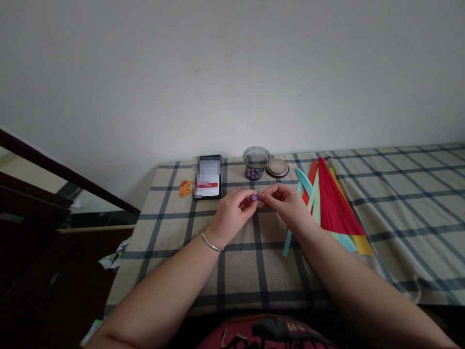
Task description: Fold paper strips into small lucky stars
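Observation:
Both my hands meet above the middle of a table covered with a checked cloth (240,271). My left hand (232,213) and my right hand (286,203) pinch a small purple paper piece (255,197) between their fingertips. A silver bangle (210,241) sits on my left wrist. Just right of my right hand lies a fan of paper strips (334,203) in red, teal, green, orange and yellow. Behind my hands stands a small clear jar (256,163) with purple pieces at its bottom.
The jar's round lid (277,167) lies beside it. A phone (209,177) lies at the back left, next to an orange bear sticker (185,188). A white wall rises right behind the table. Dark furniture and crumpled paper (114,257) sit off the left edge.

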Demonstrator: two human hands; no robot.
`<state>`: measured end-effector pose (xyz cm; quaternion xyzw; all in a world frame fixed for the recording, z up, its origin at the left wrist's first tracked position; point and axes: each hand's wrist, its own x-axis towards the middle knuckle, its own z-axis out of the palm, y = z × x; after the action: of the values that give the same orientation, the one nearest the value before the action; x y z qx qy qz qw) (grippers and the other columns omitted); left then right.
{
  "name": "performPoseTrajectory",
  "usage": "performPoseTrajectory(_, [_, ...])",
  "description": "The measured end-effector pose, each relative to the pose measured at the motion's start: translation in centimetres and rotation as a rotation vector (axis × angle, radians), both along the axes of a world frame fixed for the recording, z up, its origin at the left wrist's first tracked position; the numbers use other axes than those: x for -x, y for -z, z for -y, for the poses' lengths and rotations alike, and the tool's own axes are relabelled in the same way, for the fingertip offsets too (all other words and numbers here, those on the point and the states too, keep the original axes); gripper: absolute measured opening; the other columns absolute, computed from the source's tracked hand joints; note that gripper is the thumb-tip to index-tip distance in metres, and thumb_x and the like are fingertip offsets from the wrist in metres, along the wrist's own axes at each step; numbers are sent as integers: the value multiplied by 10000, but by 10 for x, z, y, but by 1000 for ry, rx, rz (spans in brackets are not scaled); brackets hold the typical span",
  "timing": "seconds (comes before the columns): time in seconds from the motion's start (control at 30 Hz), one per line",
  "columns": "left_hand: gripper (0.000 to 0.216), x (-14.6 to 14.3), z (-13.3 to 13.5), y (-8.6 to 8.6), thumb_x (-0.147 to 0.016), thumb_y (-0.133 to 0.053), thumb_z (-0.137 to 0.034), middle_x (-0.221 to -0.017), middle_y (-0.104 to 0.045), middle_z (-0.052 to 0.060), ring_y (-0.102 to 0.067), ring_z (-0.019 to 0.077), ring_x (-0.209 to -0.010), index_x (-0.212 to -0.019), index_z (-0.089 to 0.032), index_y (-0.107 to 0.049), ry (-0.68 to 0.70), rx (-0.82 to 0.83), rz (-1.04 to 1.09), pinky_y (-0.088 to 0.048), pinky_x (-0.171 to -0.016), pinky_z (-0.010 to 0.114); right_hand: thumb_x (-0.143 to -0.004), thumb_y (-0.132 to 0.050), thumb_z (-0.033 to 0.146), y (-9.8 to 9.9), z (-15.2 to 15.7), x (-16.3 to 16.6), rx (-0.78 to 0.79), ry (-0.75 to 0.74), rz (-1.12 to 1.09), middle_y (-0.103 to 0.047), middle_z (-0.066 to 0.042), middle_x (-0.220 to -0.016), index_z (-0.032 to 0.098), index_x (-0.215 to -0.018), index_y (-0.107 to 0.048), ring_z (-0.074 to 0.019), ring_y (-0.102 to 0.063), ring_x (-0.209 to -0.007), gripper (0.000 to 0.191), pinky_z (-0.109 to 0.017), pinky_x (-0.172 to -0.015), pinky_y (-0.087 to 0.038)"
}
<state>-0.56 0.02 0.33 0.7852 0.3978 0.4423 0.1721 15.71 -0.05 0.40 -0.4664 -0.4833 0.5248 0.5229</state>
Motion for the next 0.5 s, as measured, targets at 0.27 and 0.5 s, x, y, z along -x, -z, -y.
performPoseTrajectory(0.27, [199, -1, 0, -1, -788, -601, -124, -928, -696, 55, -654, 131, -809, -975, -168, -649, 8, 49, 92, -555, -722, 243, -655, -721, 452, -5, 3, 3, -16, -92, -64, -637, 6, -733, 206, -779, -628, -112, -577, -653, 292, -251, -623, -488])
performPoseTrajectory(0.5, [237, -2, 0, 0, -793, -592, -109, -931, -689, 62, -648, 144, -851, -1015, -164, -654, 31, 15, 49, -550, -772, 271, -689, -705, 435, 0, 3, 2, -45, -100, -20, -598, 17, -686, 198, -707, -593, -111, -563, -642, 263, -247, -622, -485])
